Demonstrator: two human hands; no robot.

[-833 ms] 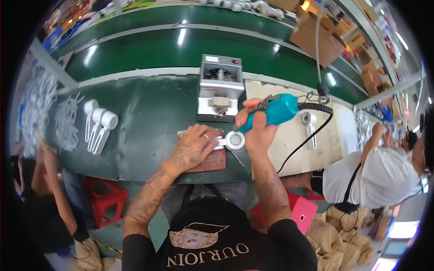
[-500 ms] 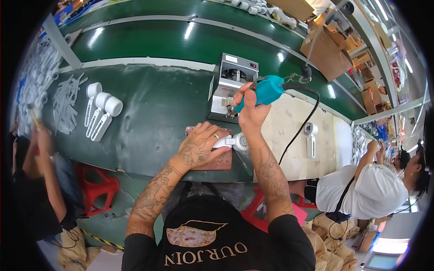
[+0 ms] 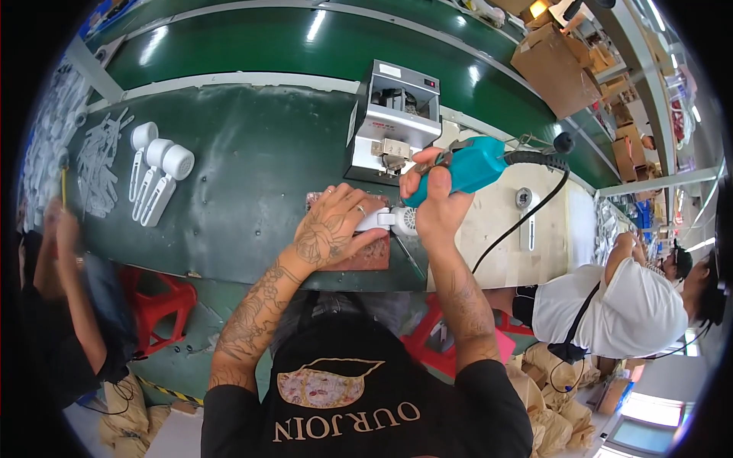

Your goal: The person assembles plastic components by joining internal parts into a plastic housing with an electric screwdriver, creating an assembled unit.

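Pressed onto a reddish-brown pad [image 3: 366, 259], a white handheld fan [image 3: 371, 221] lies with its round grille to the right. My left hand [image 3: 330, 225] is closed over its handle, holding it down. My right hand [image 3: 441, 206] grips a teal electric screwdriver [image 3: 479, 164] with a black cord. The tool slants down to the left above the fan's head; its tip is hidden by my hand. Just beyond stands a grey metal screw feeder [image 3: 395, 114].
Three white handheld fans [image 3: 159, 164] lie at left, beside a heap of grey strips [image 3: 99, 172]. Another fan [image 3: 527, 217] rests on the pale board at right. A green conveyor [image 3: 252, 46] runs behind. People sit on both sides; a red stool [image 3: 156, 301] stands at lower left.
My right hand has brought the screwdriver away from the screw feeder, nearer to me and slightly right. My left hand keeps its hold on the fan. The whole view has shifted a little.
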